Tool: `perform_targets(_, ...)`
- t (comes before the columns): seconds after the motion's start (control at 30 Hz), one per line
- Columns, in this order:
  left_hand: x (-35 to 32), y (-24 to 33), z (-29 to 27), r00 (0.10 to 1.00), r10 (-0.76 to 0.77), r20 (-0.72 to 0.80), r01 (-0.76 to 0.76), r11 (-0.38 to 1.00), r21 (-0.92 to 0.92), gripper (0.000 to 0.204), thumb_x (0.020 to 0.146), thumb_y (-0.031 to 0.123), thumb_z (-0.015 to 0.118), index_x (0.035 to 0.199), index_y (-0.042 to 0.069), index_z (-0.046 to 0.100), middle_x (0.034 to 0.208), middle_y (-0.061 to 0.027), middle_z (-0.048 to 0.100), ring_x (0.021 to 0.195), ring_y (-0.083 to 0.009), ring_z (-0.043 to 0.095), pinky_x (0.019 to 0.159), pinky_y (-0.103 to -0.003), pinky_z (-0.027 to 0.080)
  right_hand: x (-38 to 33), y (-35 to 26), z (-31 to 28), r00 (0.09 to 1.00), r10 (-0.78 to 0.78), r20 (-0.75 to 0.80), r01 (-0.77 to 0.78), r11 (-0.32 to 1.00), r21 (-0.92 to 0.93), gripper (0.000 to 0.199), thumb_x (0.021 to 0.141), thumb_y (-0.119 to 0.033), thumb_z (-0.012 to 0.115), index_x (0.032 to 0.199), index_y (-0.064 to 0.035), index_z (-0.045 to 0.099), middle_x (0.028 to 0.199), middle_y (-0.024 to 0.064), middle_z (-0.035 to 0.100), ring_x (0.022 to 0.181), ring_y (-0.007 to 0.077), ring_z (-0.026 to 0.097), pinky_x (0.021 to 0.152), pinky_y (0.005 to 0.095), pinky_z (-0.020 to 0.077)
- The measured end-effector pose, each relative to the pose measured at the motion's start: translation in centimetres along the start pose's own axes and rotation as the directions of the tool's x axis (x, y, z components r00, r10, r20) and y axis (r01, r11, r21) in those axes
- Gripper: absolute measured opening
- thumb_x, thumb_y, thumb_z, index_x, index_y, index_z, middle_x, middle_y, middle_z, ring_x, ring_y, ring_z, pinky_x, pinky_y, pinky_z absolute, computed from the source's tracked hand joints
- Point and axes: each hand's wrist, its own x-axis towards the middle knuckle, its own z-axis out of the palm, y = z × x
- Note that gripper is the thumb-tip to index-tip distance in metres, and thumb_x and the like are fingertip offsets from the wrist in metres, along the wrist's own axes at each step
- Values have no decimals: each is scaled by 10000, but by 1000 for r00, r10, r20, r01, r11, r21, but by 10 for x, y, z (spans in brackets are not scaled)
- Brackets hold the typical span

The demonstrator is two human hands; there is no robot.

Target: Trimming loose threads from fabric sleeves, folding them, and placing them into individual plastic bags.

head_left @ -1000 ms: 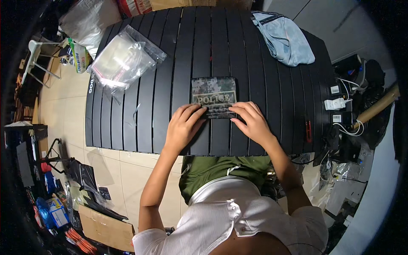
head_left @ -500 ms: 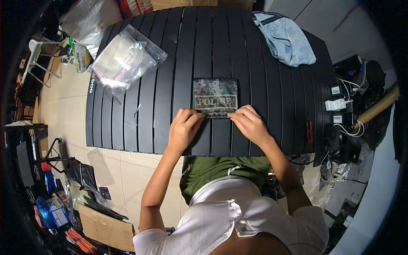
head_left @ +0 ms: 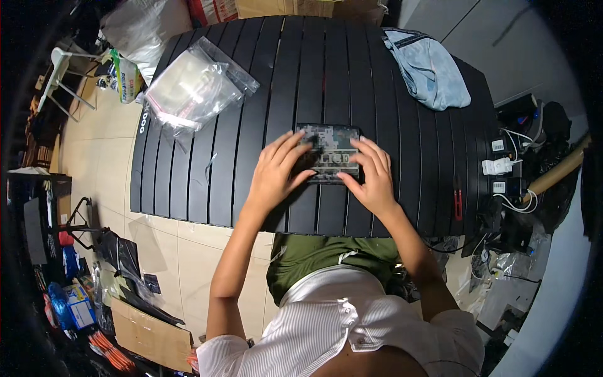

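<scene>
On the table, with the pouch as the clock's centre, plastic bags lie at ten o'clock and a cloth between one and two. A hand tool lies between three and four.

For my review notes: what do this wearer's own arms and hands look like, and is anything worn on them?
The left hand and right hand are bare, with no gloves, rings or watch visible. The left sleeve and right sleeve are short, in pale, finely striped or ribbed fabric.
</scene>
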Motion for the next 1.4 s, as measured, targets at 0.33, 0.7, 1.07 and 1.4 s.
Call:
perform_targets(0.33, 20, -34, 0, 910, 57, 410, -112, 987, 112, 854, 662, 582, 631, 1354, 156, 367, 1418, -14, 333, 1342, -291, 215, 1079, -535, 117, 17, 16, -2, 884, 108, 454, 18, 964, -264, 853, 779, -544, 542, 1405, -66, 215, 1463, 118, 207, 1361, 289, 157, 1087, 518, 62)
perform_targets(0.7, 13, -41, -4, 965, -16, 262, -17, 992, 125, 746, 772, 519, 573, 1344, 88, 366, 1418, -104, 319, 1316, -278, 279, 1081, -435, 193, 13, 14, -5, 874, 86, 477, 59, 958, -281, 928, 723, -584, 570, 1407, -65, 216, 1463, 125, 209, 1364, 288, 154, 1080, 528, 49)
perform_targets(1.07, -15, -125, -24, 871, -385, -305, 491, 657, 573, 402, 913, 270, 451, 1254, 57, 463, 1321, -141, 434, 1254, -316, 360, 1046, -446, 258, 9, 12, -3, 887, 65, 457, 82, 952, -295, 873, 774, -620, 494, 1410, -84, 230, 1467, 113, 208, 1361, 299, 157, 1089, 500, 71)
perform_targets(1.4, -17, -131, -45, 842, -389, -373, 538, 649, 537, 444, 868, 213, 493, 1279, 58, 425, 1337, -157, 409, 1256, -317, 350, 1051, -434, 242, 9, 12, -5, 894, 77, 440, 62, 954, -293, 836, 777, -571, 534, 1398, -79, 266, 1464, 106, 222, 1355, 323, 165, 1092, 479, 100)
